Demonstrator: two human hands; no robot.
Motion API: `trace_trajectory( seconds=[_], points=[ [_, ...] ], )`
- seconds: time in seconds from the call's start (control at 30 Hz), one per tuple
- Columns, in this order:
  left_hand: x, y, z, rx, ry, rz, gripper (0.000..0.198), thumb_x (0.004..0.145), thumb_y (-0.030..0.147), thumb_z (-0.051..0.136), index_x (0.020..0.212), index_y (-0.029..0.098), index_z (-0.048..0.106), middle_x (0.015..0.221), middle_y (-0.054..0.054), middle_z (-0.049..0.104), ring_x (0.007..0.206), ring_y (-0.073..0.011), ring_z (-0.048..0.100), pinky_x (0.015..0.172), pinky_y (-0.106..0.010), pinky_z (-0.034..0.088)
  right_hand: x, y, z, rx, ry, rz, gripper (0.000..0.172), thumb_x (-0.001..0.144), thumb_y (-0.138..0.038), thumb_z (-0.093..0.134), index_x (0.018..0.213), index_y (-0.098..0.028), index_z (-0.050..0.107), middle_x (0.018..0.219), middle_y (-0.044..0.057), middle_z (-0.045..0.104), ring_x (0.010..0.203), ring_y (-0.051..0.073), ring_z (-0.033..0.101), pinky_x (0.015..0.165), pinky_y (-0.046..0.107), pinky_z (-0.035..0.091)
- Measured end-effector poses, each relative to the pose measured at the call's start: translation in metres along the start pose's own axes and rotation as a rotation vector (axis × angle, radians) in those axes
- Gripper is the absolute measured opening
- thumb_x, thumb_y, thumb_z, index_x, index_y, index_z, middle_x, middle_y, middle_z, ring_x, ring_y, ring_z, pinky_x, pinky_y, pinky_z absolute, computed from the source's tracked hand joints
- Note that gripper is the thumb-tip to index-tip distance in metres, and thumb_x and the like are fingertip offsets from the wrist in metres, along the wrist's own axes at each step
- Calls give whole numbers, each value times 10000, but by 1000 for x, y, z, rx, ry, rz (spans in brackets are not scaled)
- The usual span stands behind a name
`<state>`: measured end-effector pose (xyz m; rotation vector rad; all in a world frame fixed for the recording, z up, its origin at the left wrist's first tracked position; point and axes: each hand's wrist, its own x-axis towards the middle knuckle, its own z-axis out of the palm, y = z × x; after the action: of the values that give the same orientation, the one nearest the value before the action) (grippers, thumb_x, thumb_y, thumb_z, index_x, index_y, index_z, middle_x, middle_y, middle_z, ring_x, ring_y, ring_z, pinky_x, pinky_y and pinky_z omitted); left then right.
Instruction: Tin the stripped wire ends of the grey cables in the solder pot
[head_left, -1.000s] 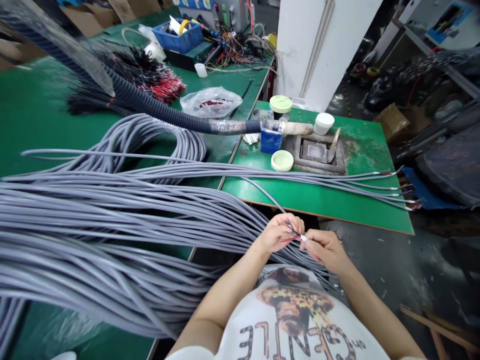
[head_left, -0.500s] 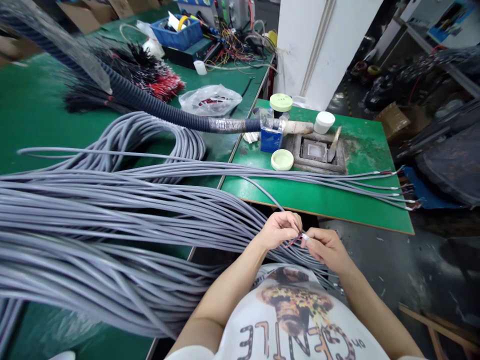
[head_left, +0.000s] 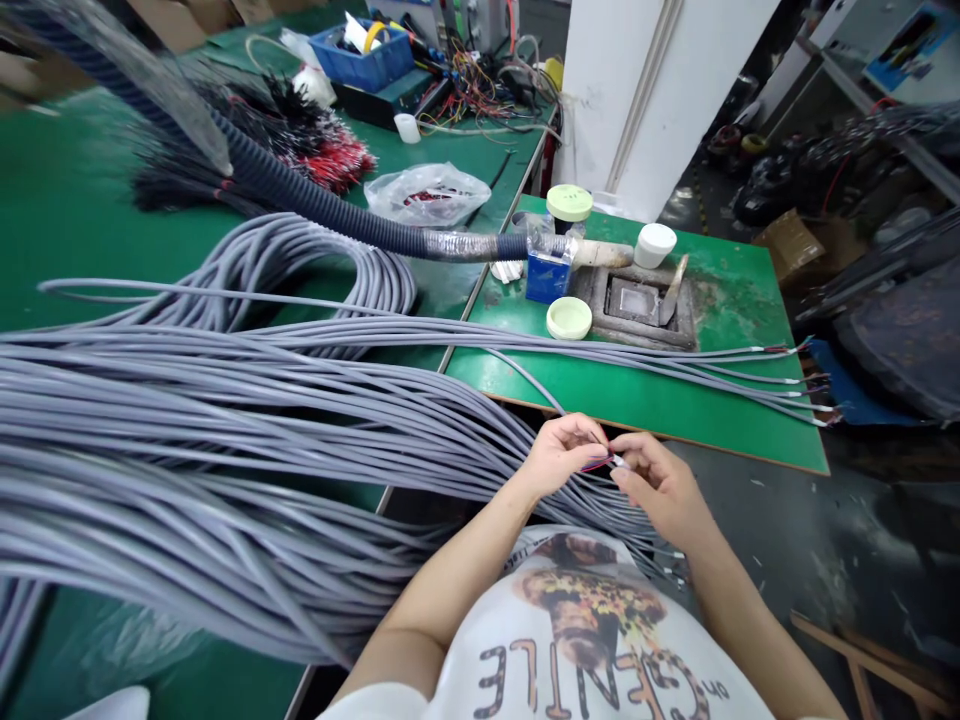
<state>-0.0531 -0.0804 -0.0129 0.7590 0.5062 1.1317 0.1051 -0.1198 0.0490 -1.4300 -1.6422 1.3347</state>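
My left hand point(head_left: 562, 455) is closed in a pinch on the thin coloured wires point(head_left: 598, 463) at the end of a grey cable. Dark, red and bluish strands show below its fingertips. Close beside it, my right hand point(head_left: 664, 485) has thumb and forefinger around a small white piece point(head_left: 619, 461) at the wires' tips. Both hands meet just in front of my shirt. A thick bundle of grey cables point(head_left: 360, 430) runs from the left and passes beneath my hands. Fingers partly hide how the wires lie.
Several separated cables point(head_left: 675, 362) with stripped ends cross the small green table point(head_left: 750, 290). On it stand a solder pot point(head_left: 637, 300) with a scraper, a white jar point(head_left: 655, 245), a pale green lid point(head_left: 568, 318) and a blue box point(head_left: 547, 277). A corrugated hose point(head_left: 337, 215) hangs across.
My hands have shifted slightly up and to the right in the picture. The right fingertips have spread a little around the white piece. The view has shifted slightly.
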Motion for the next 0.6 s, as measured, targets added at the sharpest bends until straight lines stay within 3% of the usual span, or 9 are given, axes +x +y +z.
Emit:
trace_trajectory(
  seconds=[0.1, 0.27, 0.43, 0.53, 0.6],
  points=[
    [0, -6, 13, -164, 91, -127, 238, 615, 242, 799, 688, 113, 613, 615, 1, 616, 523, -75, 539, 524, -200, 396, 3, -3, 5, -92, 118, -46, 358, 790, -306, 660, 1107, -208, 524, 628, -62, 436, 564, 101, 427, 545, 225, 360],
    [-1, -13, 30, -452, 119, -279, 233, 587, 192, 788, 696, 122, 593, 633, 1, 627, 544, -92, 578, 557, -217, 445, 9, 5, 11, -141, 311, -96, 241, 792, -281, 647, 1018, -206, 610, 564, -73, 389, 514, 93, 371, 530, 231, 355],
    [2, -10, 39, -441, 219, -147, 214, 603, 209, 784, 691, 134, 604, 597, 14, 626, 507, -77, 556, 538, -205, 430, 18, 15, 10, -100, 409, -165, 180, 838, -301, 603, 986, -207, 642, 632, -34, 529, 530, 106, 458, 522, 241, 388],
    [9, -4, 38, -366, 280, -41, 213, 616, 231, 784, 674, 143, 599, 553, 25, 607, 492, -68, 529, 531, -198, 414, 31, 9, 8, -106, 411, -272, 87, 842, -285, 607, 824, -201, 615, 736, -1, 574, 633, 127, 523, 573, 252, 411],
    [14, 1, 32, -321, 295, -14, 224, 627, 261, 784, 695, 150, 601, 569, 28, 607, 502, -66, 523, 545, -202, 414, 44, -2, 3, -177, 394, -351, 141, 837, -266, 611, 722, -194, 575, 735, 1, 545, 673, 132, 514, 598, 255, 401]
  ],
)
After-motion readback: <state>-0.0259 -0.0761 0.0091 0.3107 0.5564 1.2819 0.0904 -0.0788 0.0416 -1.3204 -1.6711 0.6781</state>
